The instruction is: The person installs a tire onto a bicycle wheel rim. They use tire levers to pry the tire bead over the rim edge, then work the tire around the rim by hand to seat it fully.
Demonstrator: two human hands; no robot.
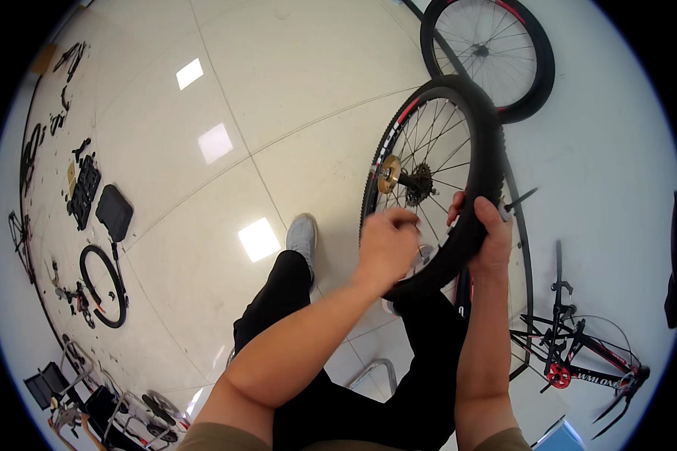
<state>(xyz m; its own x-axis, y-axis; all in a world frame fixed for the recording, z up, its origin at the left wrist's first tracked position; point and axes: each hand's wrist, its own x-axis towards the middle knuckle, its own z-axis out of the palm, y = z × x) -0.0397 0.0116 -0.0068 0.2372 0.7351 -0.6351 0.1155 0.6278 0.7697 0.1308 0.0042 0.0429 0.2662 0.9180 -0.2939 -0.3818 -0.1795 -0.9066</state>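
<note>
A bicycle wheel [480, 143] with a black knobby tire stands tilted in front of me, its lower part between my legs. My right hand [493, 237] grips the tire from the right, thumb on the outside and fingertips reaching the inner rim. At the wheel's lower left my left hand [390, 244] is closed, fingers bent in by the spokes and rim. What its fingers pinch, if anything, is hidden and slightly blurred. A gold disc [389, 174] sits on the hub, with a dark cassette [419, 185] beside it.
Another wheel [538, 94] leans on the wall ahead. At right rests a black and red bike frame [579, 372]. On the left floor lie an open tool case [85, 192], a black case [114, 213] and a loose tire [104, 286]. Wheelchairs [105, 410] stand at lower left.
</note>
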